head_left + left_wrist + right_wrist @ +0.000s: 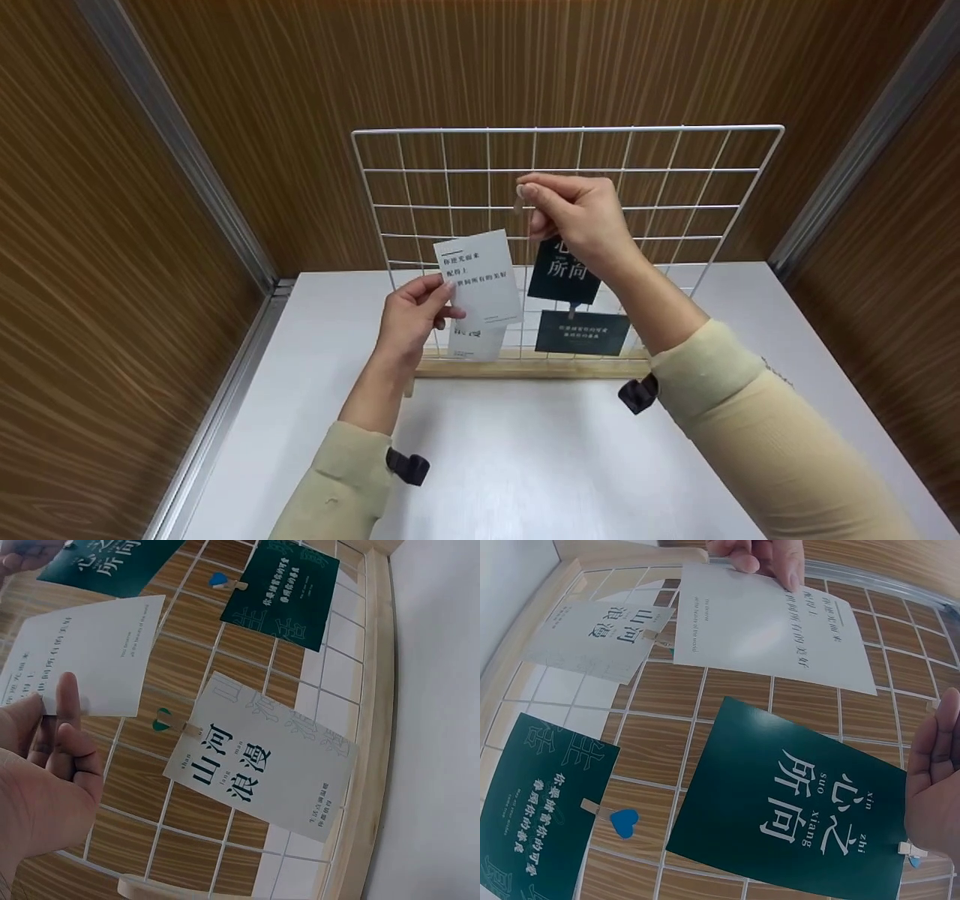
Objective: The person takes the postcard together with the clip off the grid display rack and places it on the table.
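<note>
My left hand point(411, 311) pinches a white printed card point(491, 296) between thumb and fingers, held in front of the white wire grid point(465, 130). Up and to the right, my right hand point(592, 217) pinches a small wooden clothespin point(517, 204) by its end, close to the grid; the hand covers part of it. Below that hand hangs a dark green card point(727, 772) with large white characters, fixed by a small peg point(913, 849). A second green card point(289, 592) hangs lower, and a white card point(262, 765) hangs partly behind the held one.
The grid stands in a wooden base point(525, 369) on a white table point(525, 457). Heart-decorated pegs, one green point(162, 720) and one blue point(217, 580), clip hung cards. Wood-grain panels point(262, 90) enclose the back and both sides.
</note>
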A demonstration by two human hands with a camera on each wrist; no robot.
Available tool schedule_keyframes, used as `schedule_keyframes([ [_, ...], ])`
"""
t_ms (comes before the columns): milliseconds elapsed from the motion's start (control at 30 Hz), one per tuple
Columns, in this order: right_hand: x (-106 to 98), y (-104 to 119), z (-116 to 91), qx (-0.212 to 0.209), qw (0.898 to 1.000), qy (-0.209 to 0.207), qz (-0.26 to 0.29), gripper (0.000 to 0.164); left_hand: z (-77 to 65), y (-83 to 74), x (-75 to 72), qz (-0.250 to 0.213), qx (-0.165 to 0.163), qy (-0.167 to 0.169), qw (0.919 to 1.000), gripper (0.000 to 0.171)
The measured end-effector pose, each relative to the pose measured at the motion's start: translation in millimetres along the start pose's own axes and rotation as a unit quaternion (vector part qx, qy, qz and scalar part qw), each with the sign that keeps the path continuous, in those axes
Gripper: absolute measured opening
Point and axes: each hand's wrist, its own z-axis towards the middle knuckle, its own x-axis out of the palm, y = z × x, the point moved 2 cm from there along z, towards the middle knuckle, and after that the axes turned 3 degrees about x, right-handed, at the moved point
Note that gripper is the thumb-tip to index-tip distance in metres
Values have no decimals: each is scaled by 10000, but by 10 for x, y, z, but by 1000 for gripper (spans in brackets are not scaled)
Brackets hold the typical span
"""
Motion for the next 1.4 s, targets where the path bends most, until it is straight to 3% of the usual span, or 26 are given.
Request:
schedule_keyframes([
  [300, -143, -96, -147, -169, 9992, -160, 335, 22, -68, 31, -87, 147, -116, -36, 9998, 18],
  [900, -466, -406, -602, 138, 9989, -275, 357, 31, -233, 179, -262, 265, -208, -218, 9992, 16],
  [1400, -847, -864, -1152, 937, 9941, -522, 138, 38, -383, 447, -554, 536, -619, -491, 9954, 20],
])
